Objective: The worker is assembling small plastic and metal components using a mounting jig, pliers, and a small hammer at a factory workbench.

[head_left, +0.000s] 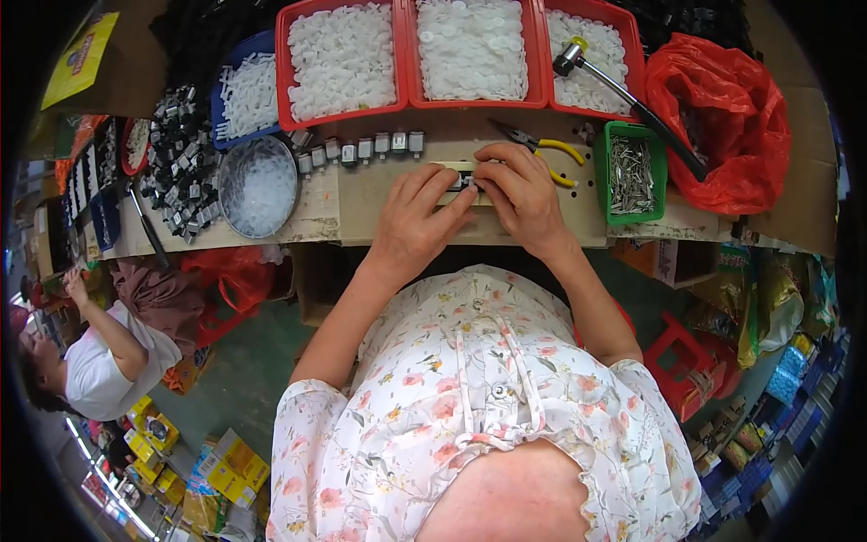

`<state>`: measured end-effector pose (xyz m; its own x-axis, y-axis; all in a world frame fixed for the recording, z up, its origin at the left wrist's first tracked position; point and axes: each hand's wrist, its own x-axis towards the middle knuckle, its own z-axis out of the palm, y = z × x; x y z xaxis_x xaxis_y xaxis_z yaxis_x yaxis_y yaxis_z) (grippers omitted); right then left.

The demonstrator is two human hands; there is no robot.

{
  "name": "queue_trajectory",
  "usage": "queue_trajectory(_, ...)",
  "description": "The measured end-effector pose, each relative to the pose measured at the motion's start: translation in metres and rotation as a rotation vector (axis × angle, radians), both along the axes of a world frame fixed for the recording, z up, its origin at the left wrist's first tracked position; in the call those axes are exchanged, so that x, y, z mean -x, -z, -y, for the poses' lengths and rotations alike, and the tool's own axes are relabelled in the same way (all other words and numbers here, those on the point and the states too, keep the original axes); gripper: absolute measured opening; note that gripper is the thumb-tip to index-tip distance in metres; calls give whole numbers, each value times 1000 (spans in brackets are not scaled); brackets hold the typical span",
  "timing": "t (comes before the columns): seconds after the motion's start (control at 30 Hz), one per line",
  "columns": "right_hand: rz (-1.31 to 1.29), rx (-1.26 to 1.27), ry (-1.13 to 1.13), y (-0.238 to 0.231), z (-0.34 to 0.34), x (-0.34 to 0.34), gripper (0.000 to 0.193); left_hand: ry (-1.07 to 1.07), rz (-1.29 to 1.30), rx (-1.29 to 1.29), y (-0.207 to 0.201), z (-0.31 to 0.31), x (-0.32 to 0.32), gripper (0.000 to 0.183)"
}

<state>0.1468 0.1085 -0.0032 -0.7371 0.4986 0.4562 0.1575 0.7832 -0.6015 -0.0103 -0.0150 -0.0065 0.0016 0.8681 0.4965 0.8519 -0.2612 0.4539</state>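
Note:
At the front middle of the table, both my hands meet over a small pale block with a little black-and-silver part on it. My left hand is closed, its thumb and fingertips pressed at the part's left side. From the right, my right hand pinches the same part, and its fingers cover much of it. Just beyond my right hand lie pliers with yellow handles. A row of small black-and-silver pieces stands to the left, beyond my left hand.
Red trays of white plastic pieces line the back. A green tray of metal pins, a hammer and a red plastic bag are right. Left are a round bowl and a dark parts pile. Another person sits far left.

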Motion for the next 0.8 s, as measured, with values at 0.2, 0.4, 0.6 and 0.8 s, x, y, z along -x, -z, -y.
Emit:
queue_trajectory(0.2, 22, 16, -11, -1, -1, 0, 17, 24, -9, -13, 1, -1, 2, 40)
queue_trajectory(0.4, 46, 34, -18, -1, -1, 0, 17, 21, 48, 21, 0, -2, 1, 37)
queue_trajectory(0.6, 76, 60, -7, -7, -1, -3, 16, -8, -28, 26, 1, -5, 2, 30)
queue_trajectory(0.8, 82, -24, 258, -41, -27, -54, 15, 6, -85, 22, -9, -10, 6, 21)
